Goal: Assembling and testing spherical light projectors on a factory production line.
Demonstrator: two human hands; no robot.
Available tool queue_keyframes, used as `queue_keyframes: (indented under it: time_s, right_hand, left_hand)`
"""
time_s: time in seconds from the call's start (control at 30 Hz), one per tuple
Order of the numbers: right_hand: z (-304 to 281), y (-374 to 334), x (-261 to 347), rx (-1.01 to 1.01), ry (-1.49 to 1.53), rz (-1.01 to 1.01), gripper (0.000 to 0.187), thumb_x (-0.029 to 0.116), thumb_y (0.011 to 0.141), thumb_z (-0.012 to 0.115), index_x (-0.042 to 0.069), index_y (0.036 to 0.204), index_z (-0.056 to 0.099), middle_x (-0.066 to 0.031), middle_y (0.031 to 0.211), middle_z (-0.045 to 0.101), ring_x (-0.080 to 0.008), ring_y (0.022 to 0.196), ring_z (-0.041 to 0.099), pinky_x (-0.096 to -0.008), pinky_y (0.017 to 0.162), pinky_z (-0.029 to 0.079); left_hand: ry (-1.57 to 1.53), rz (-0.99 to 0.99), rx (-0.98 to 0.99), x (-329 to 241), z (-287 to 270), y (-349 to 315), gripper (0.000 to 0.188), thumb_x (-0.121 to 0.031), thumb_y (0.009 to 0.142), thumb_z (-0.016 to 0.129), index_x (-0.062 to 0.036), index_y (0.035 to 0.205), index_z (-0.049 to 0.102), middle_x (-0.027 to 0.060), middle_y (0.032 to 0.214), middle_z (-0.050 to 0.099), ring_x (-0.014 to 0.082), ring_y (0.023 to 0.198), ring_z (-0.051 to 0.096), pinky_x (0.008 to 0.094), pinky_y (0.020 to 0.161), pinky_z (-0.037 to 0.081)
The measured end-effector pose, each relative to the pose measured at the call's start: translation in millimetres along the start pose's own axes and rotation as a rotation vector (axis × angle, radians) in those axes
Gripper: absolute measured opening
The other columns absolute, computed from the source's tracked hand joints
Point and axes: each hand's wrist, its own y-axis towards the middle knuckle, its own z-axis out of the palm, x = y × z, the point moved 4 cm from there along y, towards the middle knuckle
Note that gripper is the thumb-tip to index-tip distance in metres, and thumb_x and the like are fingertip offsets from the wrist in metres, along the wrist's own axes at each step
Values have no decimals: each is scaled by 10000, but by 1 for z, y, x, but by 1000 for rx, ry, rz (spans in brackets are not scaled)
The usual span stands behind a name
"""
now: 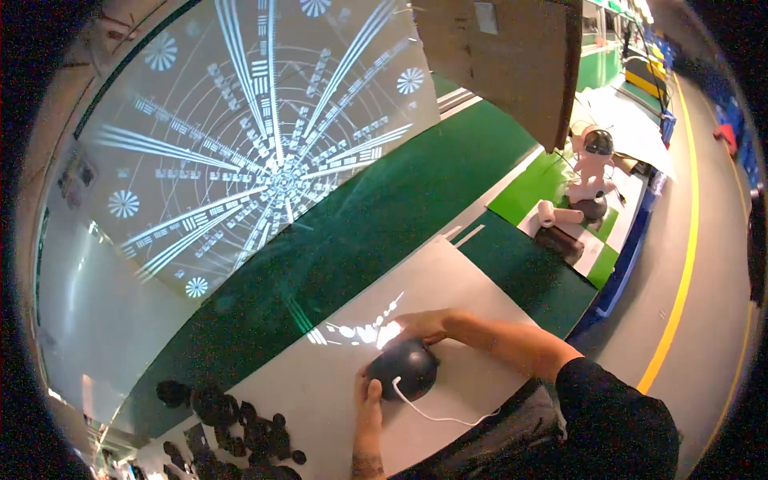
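A round black projector (406, 370) sits on the pale tabletop (320, 400) in front of me. A white cable (432, 417) is plugged into its near side and runs off to the right. My left hand (370, 392) is closed around its left side, thumb showing. My right hand (424, 326) grips its far edge, its fingertips lit by bright light on the front. White streaks of that light fall on the tabletop beyond. A large test pattern of rays, rings and spoked discs (410, 80) glows on the upright pale board (112, 256) ahead.
Several small black round parts (216, 408) lie in a cluster at the lower left. A green surface (320, 264) stretches between tabletop and board. A cardboard sheet (500, 64) hangs at the top. At right, white and black devices (592, 168) stand above a blue bin (620, 276).
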Motion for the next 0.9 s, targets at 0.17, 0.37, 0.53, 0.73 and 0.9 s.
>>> queue_keyframes:
  time_s: [0.17,0.37,0.53,0.73,0.9]
  right_hand:
    - [-5,-2,-34,141,144,-129,368,225,900,687,12,1190,611,-58,1061,675,-94,903,627,-255,790,510]
    - [-2,0,-55,62,419,232,382,181,896,685,3,1223,602,-39,1062,675,-70,896,627,-218,795,516]
    - [5,4,-29,83,383,190,309,195,893,690,13,1134,624,-20,982,662,-74,906,617,-214,779,513]
    - [-12,-7,-47,204,82,53,325,212,905,654,18,1162,615,-42,1068,649,-84,962,608,-258,814,508]
    - [-1,2,-57,39,219,22,275,216,906,646,33,1111,640,-41,1036,653,-68,913,600,-263,720,491]
  left_hand:
    - [-33,-26,-11,11,-6,-3,735,-545,867,681,-12,1323,461,87,1234,566,201,1144,541,354,1024,422]
    - [-20,-58,-59,9,0,-7,770,-582,845,687,-9,1311,469,84,1233,560,198,1144,538,355,1022,430]
    - [-37,-45,-47,2,-3,-10,778,-590,829,700,-9,1296,479,79,1216,563,190,1125,543,345,1007,440]
    - [-10,6,-6,23,-14,0,659,-548,868,671,-117,1326,473,53,1213,601,222,1046,622,370,845,574]
    - [5,9,-29,26,-13,0,654,-547,870,667,-109,1315,473,50,1201,597,220,1044,619,369,854,570]
